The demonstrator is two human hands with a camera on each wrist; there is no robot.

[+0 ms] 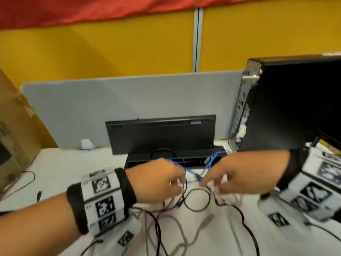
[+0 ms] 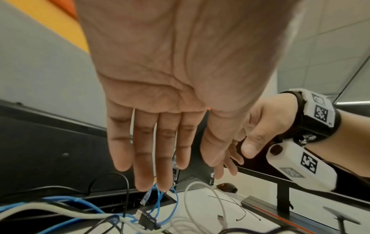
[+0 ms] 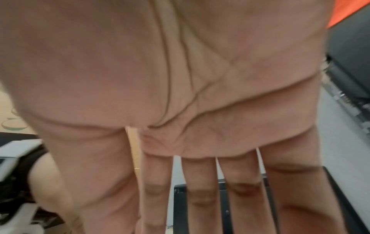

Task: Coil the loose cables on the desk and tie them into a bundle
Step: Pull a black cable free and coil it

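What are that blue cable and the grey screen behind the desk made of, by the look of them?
The blue cable looks plastic-jacketed, smooth and slightly glossy, with a clear plastic plug; it bends in soft loops. The grey screen looks fabric-covered, matt and without glare, though the blur hides any weave, so that is a guess.

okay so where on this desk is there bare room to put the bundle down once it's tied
Bare desk lies left of the left hand, between the cardboard box and the keyboard. A smaller patch sits under the right hand, beside the computer tower. The cables crowd the front middle.
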